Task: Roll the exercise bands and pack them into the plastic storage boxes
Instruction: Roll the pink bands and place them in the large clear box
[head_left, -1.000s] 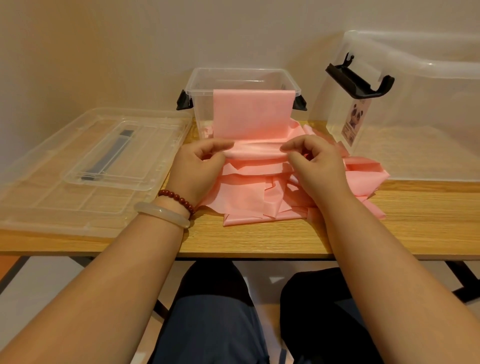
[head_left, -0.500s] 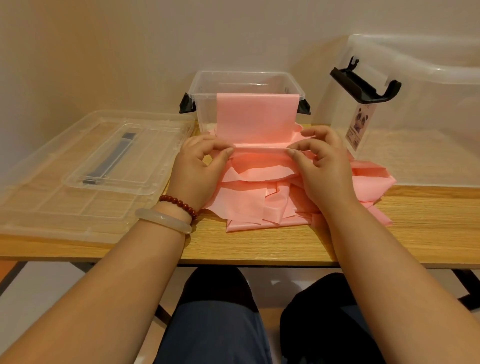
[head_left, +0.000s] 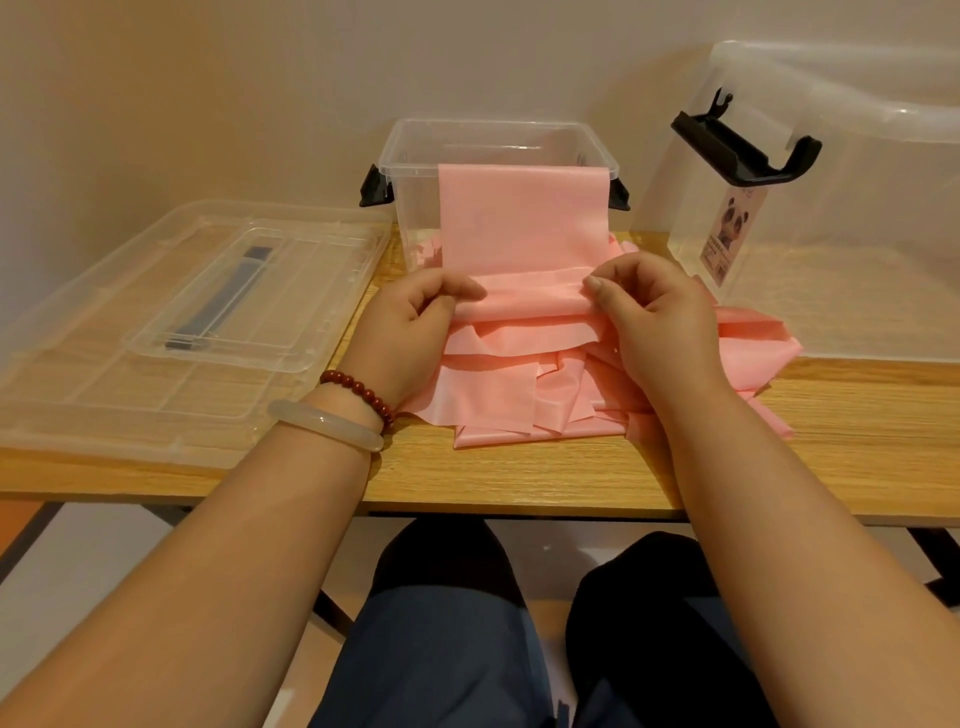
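The left hand (head_left: 410, 325), at nine o'clock, and the right hand (head_left: 657, 322), at three, pinch the rolled end of a pink rubber exercise band (head_left: 522, 223). Its tail drapes over the small clear plastic box (head_left: 410, 156) at twelve, probably keeping it straight.

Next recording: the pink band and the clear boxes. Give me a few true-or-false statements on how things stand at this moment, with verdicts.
1. The left hand and the right hand both pinch the rolled edge of the pink band. True.
2. The band's far end hangs over the rim of the small clear box. True.
3. The small box has its lid on. False: it is open, and the lids lie on the table at the left.
4. The bracelets are on the right wrist. False: the bracelets are on the left wrist.
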